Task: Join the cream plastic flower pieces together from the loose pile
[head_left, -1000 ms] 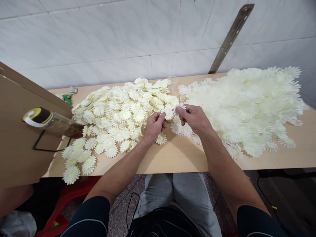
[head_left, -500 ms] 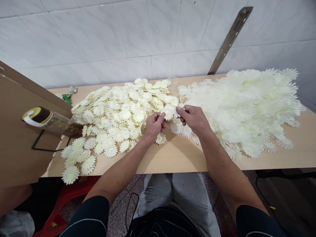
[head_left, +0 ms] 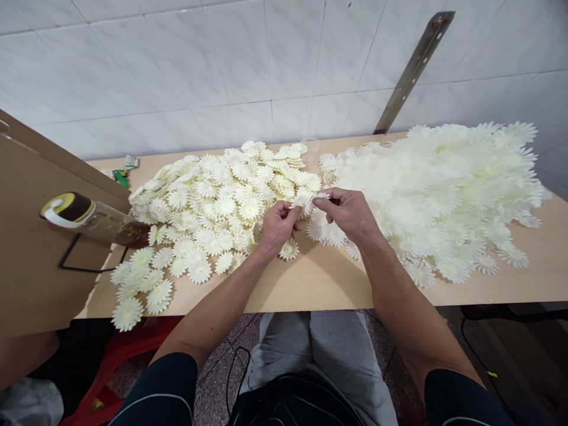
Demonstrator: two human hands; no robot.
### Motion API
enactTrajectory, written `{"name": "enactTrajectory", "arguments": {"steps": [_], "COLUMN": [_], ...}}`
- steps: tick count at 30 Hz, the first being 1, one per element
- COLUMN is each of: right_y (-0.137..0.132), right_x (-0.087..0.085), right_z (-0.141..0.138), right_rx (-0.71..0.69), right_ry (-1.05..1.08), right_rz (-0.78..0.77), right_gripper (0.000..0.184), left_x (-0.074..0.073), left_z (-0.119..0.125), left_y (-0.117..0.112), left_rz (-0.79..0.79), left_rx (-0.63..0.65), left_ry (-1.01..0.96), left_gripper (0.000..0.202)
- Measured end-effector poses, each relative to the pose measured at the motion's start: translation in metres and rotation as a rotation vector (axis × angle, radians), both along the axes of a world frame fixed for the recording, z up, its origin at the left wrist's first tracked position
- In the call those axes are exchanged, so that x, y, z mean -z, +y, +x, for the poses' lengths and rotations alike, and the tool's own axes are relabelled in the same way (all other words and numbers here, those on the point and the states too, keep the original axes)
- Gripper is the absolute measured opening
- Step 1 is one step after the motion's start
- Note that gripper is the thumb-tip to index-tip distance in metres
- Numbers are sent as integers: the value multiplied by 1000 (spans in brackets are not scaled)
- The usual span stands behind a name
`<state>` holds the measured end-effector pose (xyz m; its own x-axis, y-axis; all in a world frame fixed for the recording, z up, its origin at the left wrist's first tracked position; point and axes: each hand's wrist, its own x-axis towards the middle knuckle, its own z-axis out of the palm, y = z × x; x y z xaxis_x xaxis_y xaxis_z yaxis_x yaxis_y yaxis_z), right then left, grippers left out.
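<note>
Between finger and thumb, my left hand pinches a pale artificial flower. My right hand is closed on a second white flower piece, brought up against the first. Where the two meet, the fingers and petals hide the detail. Just left of my hands lies a heap of cream flower heads. A larger pile of whiter petal pieces spreads out on the right. One loose flower head rests on the table below my left hand.
The wooden table stands against a tiled wall. A bottle with a yellow-rimmed lid leans out at the left by a brown board. Behind are a small green item and a metal strip. A red stool is below left.
My right hand has moved slightly left, bringing its flower piece from beside the left hand's flower to against it. The left hand's flower has tilted a little.
</note>
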<state>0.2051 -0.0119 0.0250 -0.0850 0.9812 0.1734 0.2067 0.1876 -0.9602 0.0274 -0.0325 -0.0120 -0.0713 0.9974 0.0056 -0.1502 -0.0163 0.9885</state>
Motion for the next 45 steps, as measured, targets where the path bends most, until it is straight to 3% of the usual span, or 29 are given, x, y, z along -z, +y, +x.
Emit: {"name": "enactTrajectory", "arguments": {"steps": [7, 10, 13, 21, 30, 35, 45], "right_y": [-3, -4, -4, -5, -6, -5, -3], "right_x": [-1, -2, -2, -4, -6, -6, 1], "right_z": [1, 0, -1, -1, -2, -2, -3], "right_rx": [30, 29, 3, -51, -12, -78, 10], "right_ry": [-236, -236, -192, -250, -310, -300, -354], "right_rz": [98, 121, 112, 78, 66, 35, 139], "right_gripper": [52, 52, 41, 49, 69, 67, 61], "left_x": [-4, -7, -9, -11, -10, -10, -7], "left_z": [-1, -1, 0, -4, -3, -5, -7], "left_y": [-1, 0, 1, 2, -1, -1, -1], "left_rz": [-31, -148, -227, -268, -179, -117, 17], "left_rx": [86, 85, 54, 72, 101, 73, 48], "left_ry": [-65, -172, -235, -250, -186, -137, -50], "left_gripper": [43, 36, 38, 54, 52, 54, 50]}}
